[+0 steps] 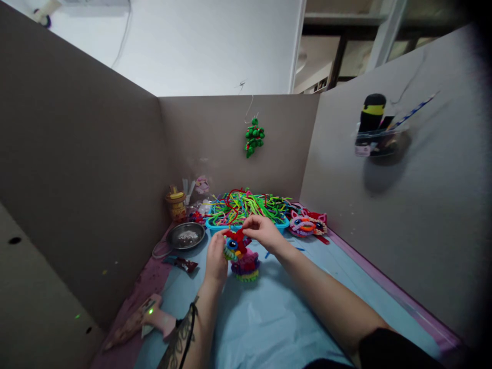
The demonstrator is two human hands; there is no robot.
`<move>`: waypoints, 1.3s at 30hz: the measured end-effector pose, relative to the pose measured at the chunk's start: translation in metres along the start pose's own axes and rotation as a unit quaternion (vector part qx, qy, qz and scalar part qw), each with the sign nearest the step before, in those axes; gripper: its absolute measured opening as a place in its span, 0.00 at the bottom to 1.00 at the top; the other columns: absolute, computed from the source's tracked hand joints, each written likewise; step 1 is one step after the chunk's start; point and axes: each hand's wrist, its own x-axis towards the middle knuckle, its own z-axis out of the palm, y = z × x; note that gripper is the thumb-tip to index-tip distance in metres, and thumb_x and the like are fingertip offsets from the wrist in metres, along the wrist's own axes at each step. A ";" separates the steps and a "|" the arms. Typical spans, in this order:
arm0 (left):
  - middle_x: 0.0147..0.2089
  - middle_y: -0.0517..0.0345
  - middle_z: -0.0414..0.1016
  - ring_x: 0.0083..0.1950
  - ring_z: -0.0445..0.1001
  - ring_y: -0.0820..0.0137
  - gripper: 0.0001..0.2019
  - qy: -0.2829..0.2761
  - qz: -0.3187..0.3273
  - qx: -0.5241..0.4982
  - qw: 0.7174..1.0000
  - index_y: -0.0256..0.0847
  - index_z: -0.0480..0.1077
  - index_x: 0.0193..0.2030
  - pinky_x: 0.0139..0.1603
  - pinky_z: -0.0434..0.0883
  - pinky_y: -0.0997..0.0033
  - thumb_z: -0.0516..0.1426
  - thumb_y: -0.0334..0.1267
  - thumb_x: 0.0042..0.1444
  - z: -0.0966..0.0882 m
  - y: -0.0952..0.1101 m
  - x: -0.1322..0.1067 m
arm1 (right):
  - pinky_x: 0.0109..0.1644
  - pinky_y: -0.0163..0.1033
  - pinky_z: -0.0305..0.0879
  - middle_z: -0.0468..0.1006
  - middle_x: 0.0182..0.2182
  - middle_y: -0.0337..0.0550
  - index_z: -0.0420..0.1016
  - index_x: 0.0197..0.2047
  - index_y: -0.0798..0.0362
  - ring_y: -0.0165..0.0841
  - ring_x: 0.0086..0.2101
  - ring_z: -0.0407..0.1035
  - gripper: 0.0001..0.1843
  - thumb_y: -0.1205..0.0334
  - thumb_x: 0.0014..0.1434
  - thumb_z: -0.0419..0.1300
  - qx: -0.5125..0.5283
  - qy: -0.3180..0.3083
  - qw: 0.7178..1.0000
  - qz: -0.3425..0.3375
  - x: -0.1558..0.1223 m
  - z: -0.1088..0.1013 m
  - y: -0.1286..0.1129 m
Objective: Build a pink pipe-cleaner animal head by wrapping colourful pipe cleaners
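A small figure of coloured pipe cleaners, red on top with a blue eye and a pink and green base, stands on the light blue sheet. My left hand is closed on the figure's left side. My right hand pinches the red top of the figure from above and behind. Just beyond my hands a blue tray holds a heap of loose green, red and yellow pipe cleaners.
Grey partition walls enclose the desk on three sides. A metal dish and a yellow jar stand at the back left. A finished pink mask-like piece lies at the back right. A glue gun rests near left. A green ornament hangs on the back wall.
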 end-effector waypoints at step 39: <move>0.34 0.60 0.69 0.27 0.68 0.77 0.13 0.164 -0.120 -0.137 0.969 0.43 0.64 0.42 0.29 0.64 0.77 0.49 0.48 0.59 -0.014 -0.010 0.021 | 0.34 0.39 0.66 0.73 0.26 0.35 0.66 0.30 0.51 0.32 0.29 0.69 0.20 0.57 0.36 0.70 0.228 0.052 0.962 0.139 0.012 -0.015 0.012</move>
